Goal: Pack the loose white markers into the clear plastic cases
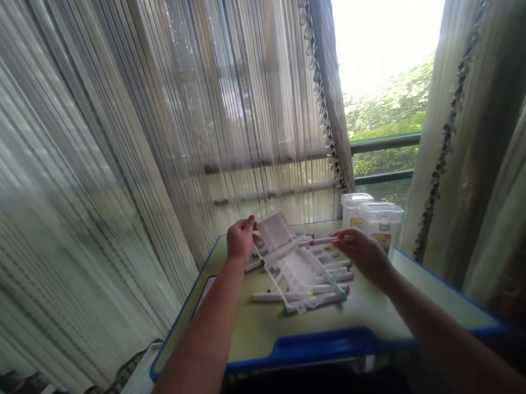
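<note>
My left hand pinches the upper left edge of a clear plastic marker case, whose two halves are folded open and tilted over the table. Between the fingertips of my right hand is a white marker with a purple band, pointing left toward the case. Beneath and around the case lie several loose white markers with coloured ends, among them yellow, green and pink. The case's lower half rests over some of them.
Two clear lidded boxes with yellow labels stand at the table's back right. A flat dark-edged object lies by the left edge, partly behind my left forearm. The table has a blue rim. Striped curtains hang close behind.
</note>
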Available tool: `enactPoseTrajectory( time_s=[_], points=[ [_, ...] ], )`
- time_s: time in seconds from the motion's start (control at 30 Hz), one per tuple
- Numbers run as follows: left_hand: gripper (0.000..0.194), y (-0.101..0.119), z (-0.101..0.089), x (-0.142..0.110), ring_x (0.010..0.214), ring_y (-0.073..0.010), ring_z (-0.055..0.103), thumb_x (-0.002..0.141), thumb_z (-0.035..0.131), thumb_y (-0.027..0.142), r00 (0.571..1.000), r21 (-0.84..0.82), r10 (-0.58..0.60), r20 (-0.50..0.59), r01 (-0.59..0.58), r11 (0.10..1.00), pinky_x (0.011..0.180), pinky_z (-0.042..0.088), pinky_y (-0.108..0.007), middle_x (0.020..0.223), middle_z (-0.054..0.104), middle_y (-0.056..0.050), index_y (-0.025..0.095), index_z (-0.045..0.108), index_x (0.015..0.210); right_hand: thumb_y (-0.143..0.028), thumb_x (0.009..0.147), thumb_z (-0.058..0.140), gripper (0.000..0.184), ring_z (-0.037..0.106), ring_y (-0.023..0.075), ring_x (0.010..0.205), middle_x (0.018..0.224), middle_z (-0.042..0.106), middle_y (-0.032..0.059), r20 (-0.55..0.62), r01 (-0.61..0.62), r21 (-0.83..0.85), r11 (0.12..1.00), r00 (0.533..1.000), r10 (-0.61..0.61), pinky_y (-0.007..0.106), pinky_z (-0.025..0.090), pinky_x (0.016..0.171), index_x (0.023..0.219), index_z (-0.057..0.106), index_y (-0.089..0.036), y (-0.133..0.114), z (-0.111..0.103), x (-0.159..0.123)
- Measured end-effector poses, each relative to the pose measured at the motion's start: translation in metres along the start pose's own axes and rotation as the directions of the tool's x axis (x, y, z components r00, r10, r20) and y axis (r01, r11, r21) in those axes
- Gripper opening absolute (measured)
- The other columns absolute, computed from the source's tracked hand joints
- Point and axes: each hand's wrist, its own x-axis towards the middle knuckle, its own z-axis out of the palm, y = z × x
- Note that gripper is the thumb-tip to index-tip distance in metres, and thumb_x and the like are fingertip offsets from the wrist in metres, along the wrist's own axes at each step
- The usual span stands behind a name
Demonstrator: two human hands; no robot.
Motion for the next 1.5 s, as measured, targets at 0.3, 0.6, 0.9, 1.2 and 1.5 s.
enactPoseTrajectory(
  time_s=[0.3,0.6,0.9,1.2,1.5],
  points=[
    [0.044,-0.011,-0.010,-0.014,0.040,-0.0123,0.057,0.082,0.050,0.059,0.969,0.218,0.163,-0.188,-0.121,0.968,0.040,0.039,-0.020,0.051,0.059,0.002,0.018,0.060,0.073,-0.050,0.060,0.078,0.038,0.057,0.0127,0.055,0.060,0.062,-0.0027,0.024,-0.183,0.317,0.930,0.982,0.185,0.027,0.049,0.056,0.079,0.064,-0.021,0.011,0.037,0.032],
    [0.041,-0.029,-0.007,-0.017,0.042,-0.0111,0.057,0.083,0.048,0.057,0.952,0.094,0.097,-0.291,-0.072,0.993,0.040,0.042,-0.021,0.062,0.063,0.001,0.017,0.057,0.077,-0.044,0.057,0.082,0.046,0.058,0.0128,0.059,0.075,0.069,0.0011,0.195,-0.388,0.360,0.848,0.921,0.339,0.028,0.048,0.056,0.092,0.062,-0.021,0.033,0.040,0.020],
    [0.043,-0.032,0.007,-0.015,0.041,-0.0130,0.057,0.071,0.064,0.056,0.949,-0.216,-0.263,-0.172,0.224,0.950,0.038,0.046,-0.024,0.057,0.059,0.001,0.014,0.057,0.069,-0.038,0.057,0.080,0.032,0.060,0.0159,0.059,0.076,0.069,0.0027,0.372,-0.405,0.350,0.845,0.888,0.271,0.031,0.050,0.056,0.076,0.059,-0.022,0.009,-0.003,0.034],
    [0.024,-0.012,0.018,-0.034,0.035,-0.0069,0.048,0.082,0.060,0.029,0.862,-0.235,-0.496,0.103,0.506,0.830,0.032,0.039,-0.019,0.056,0.058,0.000,0.011,0.060,0.066,-0.040,0.055,0.076,0.031,0.058,0.0137,0.058,0.081,0.066,-0.0003,0.248,-0.351,0.402,0.846,0.931,0.268,0.032,0.050,0.058,0.069,0.052,-0.025,0.012,-0.018,0.033],
    [0.031,-0.010,0.029,-0.057,0.035,-0.0077,0.050,0.076,0.068,0.039,0.814,-0.096,-0.474,0.336,0.530,0.842,0.030,0.039,-0.020,0.059,0.056,0.000,0.010,0.061,0.068,-0.026,0.054,0.083,0.025,0.061,0.0114,0.068,0.086,0.069,-0.0004,0.339,-0.408,0.464,0.786,0.902,0.268,0.024,0.049,0.059,0.070,0.064,-0.023,0.027,-0.002,0.033]
  ],
)
